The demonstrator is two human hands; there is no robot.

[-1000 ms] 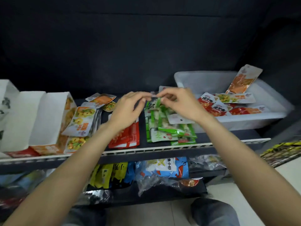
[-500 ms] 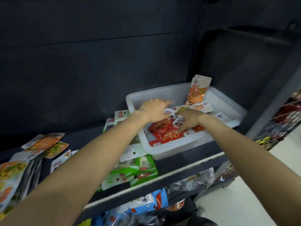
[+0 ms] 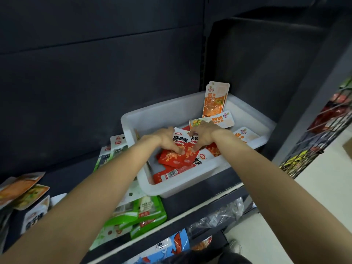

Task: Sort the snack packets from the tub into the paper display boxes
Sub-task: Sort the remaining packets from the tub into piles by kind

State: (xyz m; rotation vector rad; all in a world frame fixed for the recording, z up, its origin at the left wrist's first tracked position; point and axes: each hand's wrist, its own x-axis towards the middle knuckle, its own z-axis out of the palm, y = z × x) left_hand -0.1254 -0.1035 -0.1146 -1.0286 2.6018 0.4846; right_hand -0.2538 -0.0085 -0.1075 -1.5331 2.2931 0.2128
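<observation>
A white plastic tub [image 3: 190, 184] stands on the dark shelf and holds several snack packets. Both my hands are down inside it. My left hand [image 3: 166, 140] grips a red-and-white packet [image 3: 180, 142] with curled fingers. My right hand [image 3: 204, 137] holds a second red packet [image 3: 192, 149] right beside it, fingertips bent onto it. More red packets [image 3: 171, 173] lie underneath. An orange packet [image 3: 215, 100] leans upright on the tub's back wall, and orange-and-white packets [image 3: 222, 119] lie behind my right hand. No paper display box is in view.
Green packets [image 3: 141, 216] lie stacked on the shelf left of the tub. Orange and yellow packets [image 3: 21, 187] sit at the far left. The shelf's front edge [image 3: 190, 216] runs below the tub, with bagged goods [image 3: 177, 242] on the lower shelf. A wire rack [image 3: 320, 134] stands at right.
My hands left the green packets on the shelf and went right into the tub. They have since closed together on the red packets, and the view swung right, losing the paper boxes.
</observation>
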